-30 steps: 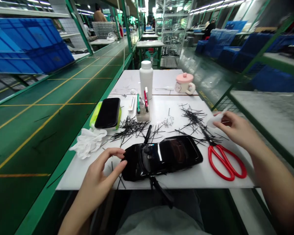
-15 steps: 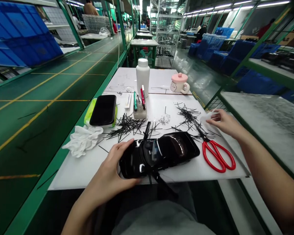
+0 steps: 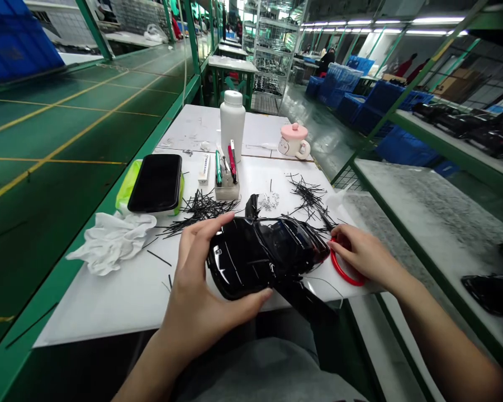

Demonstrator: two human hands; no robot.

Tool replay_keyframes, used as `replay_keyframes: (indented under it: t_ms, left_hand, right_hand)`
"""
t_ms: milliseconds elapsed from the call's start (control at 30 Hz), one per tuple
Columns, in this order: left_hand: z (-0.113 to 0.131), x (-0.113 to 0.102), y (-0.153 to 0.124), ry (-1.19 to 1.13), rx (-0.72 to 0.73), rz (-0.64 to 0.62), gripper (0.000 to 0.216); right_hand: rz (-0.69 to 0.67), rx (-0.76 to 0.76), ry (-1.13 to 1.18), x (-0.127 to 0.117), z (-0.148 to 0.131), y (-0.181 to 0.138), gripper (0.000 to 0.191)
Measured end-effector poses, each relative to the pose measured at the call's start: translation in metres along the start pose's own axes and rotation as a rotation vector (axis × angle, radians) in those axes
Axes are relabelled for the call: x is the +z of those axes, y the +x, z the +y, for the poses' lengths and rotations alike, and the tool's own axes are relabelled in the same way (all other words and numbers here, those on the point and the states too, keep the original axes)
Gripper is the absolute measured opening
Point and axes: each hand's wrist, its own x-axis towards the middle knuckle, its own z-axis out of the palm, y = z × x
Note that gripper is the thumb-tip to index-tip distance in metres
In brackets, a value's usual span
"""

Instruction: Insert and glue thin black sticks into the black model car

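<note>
A glossy black model car with its doors open is tilted over the front of the white table. My left hand grips its front end, fingers on the far side and thumb on the near side. By the car's rear end, my right hand lies over the red-handled scissors, hiding part of the handles. Its fingers are curled, and what they hold, if anything, is hidden. The scissor blades point toward a pile of thin black strips. More black strips lie beyond the car.
Crumpled white cloth and a phone on a green pack lie at left. A pen holder, a white bottle and a pink-lidded mug stand farther back. A metal-framed shelf flanks the right side.
My right hand has moved from the white plastic at the table's right edge down to the scissors. The car has tilted in my left hand, and the view has shifted.
</note>
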Motion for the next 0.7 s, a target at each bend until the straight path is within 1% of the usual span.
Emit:
replay_keyframes:
  t_ms: [100,200,300,400,500,567,633,700]
  left_hand:
    - [-0.005,0.0,-0.001,-0.042,-0.007,0.031,0.077]
    - [-0.017,-0.004,-0.009,-0.043,-0.031,0.05,0.07]
    - [-0.029,-0.01,-0.019,-0.009,-0.09,0.059,0.066]
    - [-0.033,-0.013,-0.025,-0.004,-0.161,0.055,0.065]
    - [-0.027,-0.013,-0.023,0.001,-0.152,0.058,0.067]
    - [-0.019,-0.011,-0.019,0.014,-0.124,0.064,0.07]
    - [-0.011,-0.008,-0.015,0.018,-0.102,0.07,0.073]
    - [-0.003,-0.005,-0.01,0.027,-0.071,0.081,0.076]
  right_hand:
    - [0.028,-0.038,-0.011,0.002,-0.005,0.006,0.015]
    - [0.046,-0.108,-0.003,0.002,-0.008,0.012,0.014]
    - [0.062,-0.168,0.011,0.005,-0.012,0.02,0.013]
    - [0.075,-0.216,0.034,0.013,-0.018,0.032,0.015]
    - [0.081,-0.255,0.068,0.02,-0.021,0.046,0.017]
    - [0.1,-0.255,0.095,0.019,-0.021,0.053,0.017]
    - [0.139,-0.232,0.116,0.011,-0.019,0.054,0.017]
    - [0.224,-0.172,0.183,-0.007,-0.019,0.046,0.014]
